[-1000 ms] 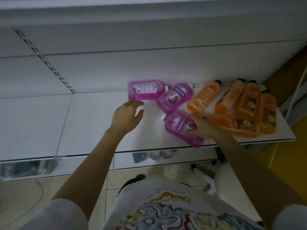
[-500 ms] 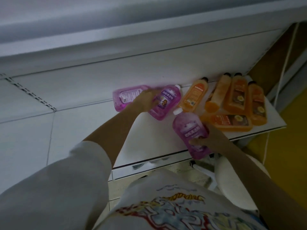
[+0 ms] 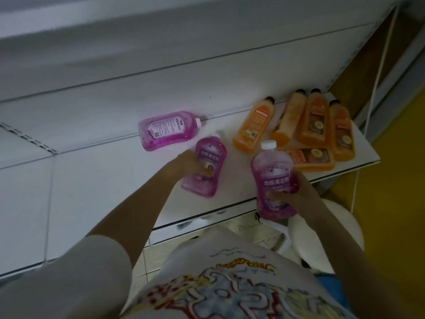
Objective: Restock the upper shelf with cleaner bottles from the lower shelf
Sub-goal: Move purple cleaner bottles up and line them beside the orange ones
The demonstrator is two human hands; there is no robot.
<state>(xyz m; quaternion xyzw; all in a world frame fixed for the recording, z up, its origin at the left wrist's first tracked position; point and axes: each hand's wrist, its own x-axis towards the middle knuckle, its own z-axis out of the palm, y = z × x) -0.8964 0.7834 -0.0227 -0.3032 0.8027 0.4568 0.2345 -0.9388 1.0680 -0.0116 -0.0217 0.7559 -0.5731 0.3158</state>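
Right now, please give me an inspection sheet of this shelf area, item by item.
Surface: white shelf, bottles lying on it.
Job's things: back purple bottle lies flat; middle purple bottle lies flat; front purple bottle held up, cap upward; five orange bottles lie at right.
Clutter: nothing seen.
Hands: left hand grips middle purple bottle; right hand grips front purple bottle.
Cables: white cord hangs beside the shelf.
Surroundings: white stool, tiled floor.

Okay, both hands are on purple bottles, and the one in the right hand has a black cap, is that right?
Not quite. The head view shows a white cap on the purple bottle in the right hand. The black caps are on the orange bottles. The rest holds: the left hand grips a second purple bottle.
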